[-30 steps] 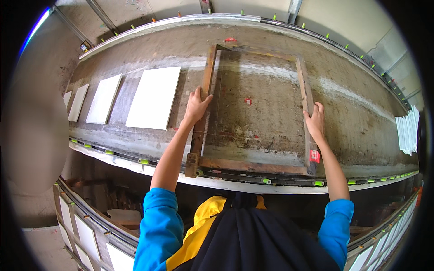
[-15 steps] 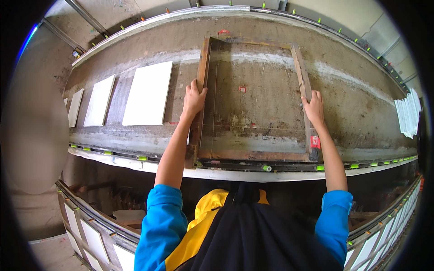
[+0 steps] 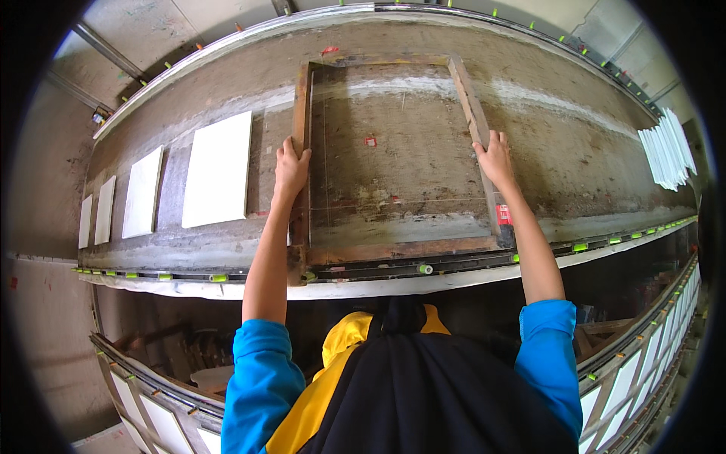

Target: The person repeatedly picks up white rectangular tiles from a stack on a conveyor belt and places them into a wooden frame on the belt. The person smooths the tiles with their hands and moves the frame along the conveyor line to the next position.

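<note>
A large rectangular wooden frame (image 3: 401,251), brown and worn, lies along the near part of a long, stained work table (image 3: 575,166). My left hand (image 3: 291,168) grips its left bar, thumb on the inner side. On the right bar, my right hand (image 3: 495,159) is closed in the same way. A red label (image 3: 504,215) sits on that bar, below the right hand. The tabletop shows inside the frame; whether a fine mesh spans it I cannot tell. To the left of the frame lies a large white panel (image 3: 218,170).
Smaller white panels (image 3: 142,193) continue leftward in a row. A pile of white pieces (image 3: 667,151) stands at the table's right end. Green stops (image 3: 425,269) line the near rail. Below the table edge, a rack with white panels (image 3: 162,416) curves around me.
The view has turned slightly, so the table and frame appear further left and more panels show at the left. Both hands keep their hold; the frame stays nearly in place on the table.
</note>
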Available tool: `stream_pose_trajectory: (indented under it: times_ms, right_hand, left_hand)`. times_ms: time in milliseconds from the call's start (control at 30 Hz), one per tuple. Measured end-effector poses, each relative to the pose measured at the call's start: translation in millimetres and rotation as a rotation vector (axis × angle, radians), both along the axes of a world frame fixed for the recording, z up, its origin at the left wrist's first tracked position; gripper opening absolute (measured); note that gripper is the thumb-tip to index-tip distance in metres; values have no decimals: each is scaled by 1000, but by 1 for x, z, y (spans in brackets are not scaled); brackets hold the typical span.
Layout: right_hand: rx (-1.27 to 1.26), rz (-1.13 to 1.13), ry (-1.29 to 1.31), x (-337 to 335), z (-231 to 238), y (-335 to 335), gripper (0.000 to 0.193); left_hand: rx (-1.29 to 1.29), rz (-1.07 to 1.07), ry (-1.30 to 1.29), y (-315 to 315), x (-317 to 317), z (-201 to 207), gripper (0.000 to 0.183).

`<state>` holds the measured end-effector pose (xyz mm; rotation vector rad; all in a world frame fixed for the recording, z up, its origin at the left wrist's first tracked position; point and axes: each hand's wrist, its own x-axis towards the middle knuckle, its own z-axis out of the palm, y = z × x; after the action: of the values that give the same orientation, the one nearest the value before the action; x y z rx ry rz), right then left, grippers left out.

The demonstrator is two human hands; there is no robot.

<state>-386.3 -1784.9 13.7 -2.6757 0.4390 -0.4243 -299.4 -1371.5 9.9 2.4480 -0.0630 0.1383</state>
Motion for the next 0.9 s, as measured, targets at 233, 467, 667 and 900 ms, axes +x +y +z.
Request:
stream_pose_trajectory:
  times_ms: [233, 467, 667, 900]
  right_hand:
    - [43, 18, 3, -4, 0, 6, 48]
    - [79, 92, -88, -6, -8, -3, 47]
    - [33, -65, 135, -4, 14, 16, 49]
    - [-247, -258, 265, -20, 42, 34, 54]
  left_hand:
    - [-17, -3, -100, 6, -5, -8, 58]
    - [70, 74, -123, 10, -11, -9, 58]
    - [170, 26, -40, -2, -15, 1, 78]
    - [304, -309, -333, -44, -9, 48, 83]
